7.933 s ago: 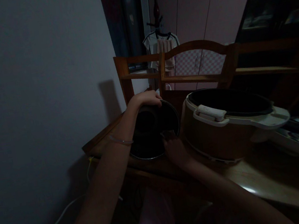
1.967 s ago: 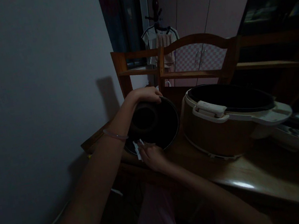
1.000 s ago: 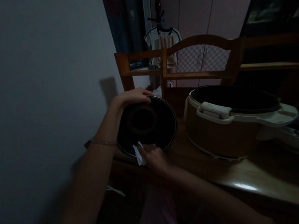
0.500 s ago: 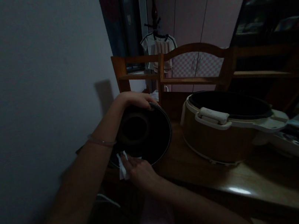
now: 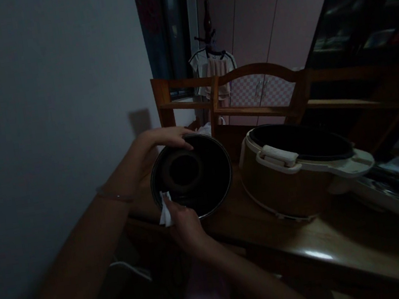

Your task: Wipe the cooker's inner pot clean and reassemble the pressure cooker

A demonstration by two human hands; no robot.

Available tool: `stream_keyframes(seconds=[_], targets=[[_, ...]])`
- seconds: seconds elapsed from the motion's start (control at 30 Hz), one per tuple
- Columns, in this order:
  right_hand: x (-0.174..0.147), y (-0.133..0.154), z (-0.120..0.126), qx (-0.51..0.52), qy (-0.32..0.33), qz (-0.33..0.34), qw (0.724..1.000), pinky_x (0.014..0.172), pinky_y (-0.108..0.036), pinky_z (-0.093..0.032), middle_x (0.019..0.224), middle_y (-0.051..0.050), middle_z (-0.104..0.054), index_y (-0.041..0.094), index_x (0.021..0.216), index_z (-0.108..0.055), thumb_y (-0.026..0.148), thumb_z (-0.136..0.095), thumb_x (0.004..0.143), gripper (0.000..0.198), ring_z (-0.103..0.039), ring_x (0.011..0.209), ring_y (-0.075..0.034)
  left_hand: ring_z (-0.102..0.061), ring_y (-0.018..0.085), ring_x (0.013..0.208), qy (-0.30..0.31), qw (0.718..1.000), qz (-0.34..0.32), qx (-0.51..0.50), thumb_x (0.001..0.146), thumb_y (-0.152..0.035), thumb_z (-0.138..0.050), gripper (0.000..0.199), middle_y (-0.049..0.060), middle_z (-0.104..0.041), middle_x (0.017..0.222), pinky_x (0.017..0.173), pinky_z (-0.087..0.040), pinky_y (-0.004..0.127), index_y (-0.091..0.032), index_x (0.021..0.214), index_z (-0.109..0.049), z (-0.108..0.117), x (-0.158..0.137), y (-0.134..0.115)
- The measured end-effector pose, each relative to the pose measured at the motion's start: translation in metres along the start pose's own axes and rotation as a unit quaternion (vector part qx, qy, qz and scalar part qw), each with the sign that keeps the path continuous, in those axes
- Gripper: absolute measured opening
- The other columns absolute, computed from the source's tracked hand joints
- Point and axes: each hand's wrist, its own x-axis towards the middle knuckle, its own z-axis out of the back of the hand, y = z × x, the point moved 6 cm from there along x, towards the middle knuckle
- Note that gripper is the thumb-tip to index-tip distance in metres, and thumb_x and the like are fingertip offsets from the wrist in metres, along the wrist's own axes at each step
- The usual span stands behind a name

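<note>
A dark, round rice cooker inner pot (image 5: 210, 173) is tipped on its side, its mouth facing me. My left hand (image 5: 171, 137) grips the upper rim, thumb inside and the other fingers mostly hidden behind. Low on the left of the same rim, my right hand (image 5: 187, 221) pinches a white tissue (image 5: 166, 214) against the edge. Just right of the pot stands the rice cooker body (image 5: 288, 191), brownish with a pale rim and handle, its top uncovered.
The wooden desk (image 5: 268, 231) carries the cooker. A pale-edged lid-like part (image 5: 387, 199) lies at its right. Behind rises a wooden shelf rail (image 5: 255, 68), and a wall (image 5: 63, 90) bounds the left. A white cable (image 5: 131, 268) hangs below.
My left hand has shifted left along the upper rim, and its forearm has moved left, uncovering more of the pot. My right hand and the tissue have risen slightly at the lower-left rim.
</note>
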Motion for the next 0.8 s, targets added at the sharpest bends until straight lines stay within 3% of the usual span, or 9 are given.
stream_keyframes(seconds=[0.1, 0.2, 0.37, 0.47, 0.6, 0.8], targets=[[-0.001, 0.002, -0.001, 0.061, -0.008, 0.017, 0.998, 0.091, -0.025, -0.047, 0.140, -0.006, -0.055, 0.023, 0.152, -0.023, 0.004, -0.050, 0.073, 0.086, -0.060, 0.116, -0.020, -0.051, 0.023, 0.119, -0.038, 0.996, -0.018, -0.076, 0.082, -0.033, -0.054, 0.062, 0.006, -0.055, 0.139, 0.102, -0.038, 0.030, -0.017, 0.141, -0.046, -0.008, -0.011, -0.005], [-0.002, 0.004, 0.001, 0.077, 0.007, 0.026, 0.997, 0.086, -0.026, -0.047, 0.137, -0.008, -0.058, 0.022, 0.152, -0.025, 0.011, -0.056, 0.075, 0.083, -0.063, 0.111, -0.022, -0.050, 0.024, 0.120, -0.077, 0.988, -0.013, -0.135, 0.082, -0.025, -0.050, 0.060, 0.006, -0.056, 0.137, 0.106, -0.036, 0.034, -0.014, 0.141, -0.046, -0.014, -0.020, -0.010], [-0.007, 0.005, 0.018, 0.051, 0.036, 0.030, 0.998, 0.079, -0.031, -0.049, 0.120, -0.009, -0.068, 0.020, 0.150, -0.029, 0.038, -0.056, 0.090, 0.068, -0.068, 0.100, -0.026, -0.056, 0.024, 0.110, -0.097, 0.972, 0.019, -0.215, 0.076, -0.019, -0.050, 0.065, 0.008, -0.066, 0.121, 0.103, -0.039, 0.037, -0.008, 0.140, -0.045, -0.018, -0.021, 0.000], [-0.014, 0.005, 0.033, 0.059, 0.050, 0.031, 0.997, 0.083, -0.033, -0.049, 0.117, -0.010, -0.069, 0.020, 0.148, -0.034, 0.057, -0.036, 0.098, 0.062, -0.066, 0.104, -0.026, -0.057, 0.024, 0.107, -0.099, 0.969, 0.014, -0.225, 0.075, -0.021, -0.050, 0.065, 0.008, -0.067, 0.118, 0.099, -0.043, 0.035, -0.008, 0.139, -0.047, -0.018, -0.016, 0.006], [-0.027, -0.003, 0.045, 0.038, 0.093, 0.034, 0.994, 0.090, -0.034, -0.047, 0.126, -0.011, -0.064, 0.020, 0.144, -0.040, 0.059, -0.025, 0.100, 0.061, -0.062, 0.112, -0.025, -0.060, 0.023, 0.105, -0.092, 0.967, -0.001, -0.238, 0.073, -0.022, -0.051, 0.062, 0.005, -0.068, 0.118, 0.094, -0.047, 0.032, -0.014, 0.135, -0.054, -0.021, -0.007, 0.005], [-0.050, -0.023, 0.057, -0.003, 0.102, 0.049, 0.994, 0.100, -0.038, -0.042, 0.145, -0.016, -0.047, 0.016, 0.150, -0.031, 0.061, -0.028, 0.099, 0.068, -0.050, 0.127, -0.027, -0.062, 0.022, 0.105, -0.048, 0.959, -0.071, -0.271, 0.071, -0.018, -0.050, 0.061, 0.003, -0.068, 0.119, 0.093, -0.047, 0.030, -0.017, 0.132, -0.057, -0.026, 0.002, -0.015]])
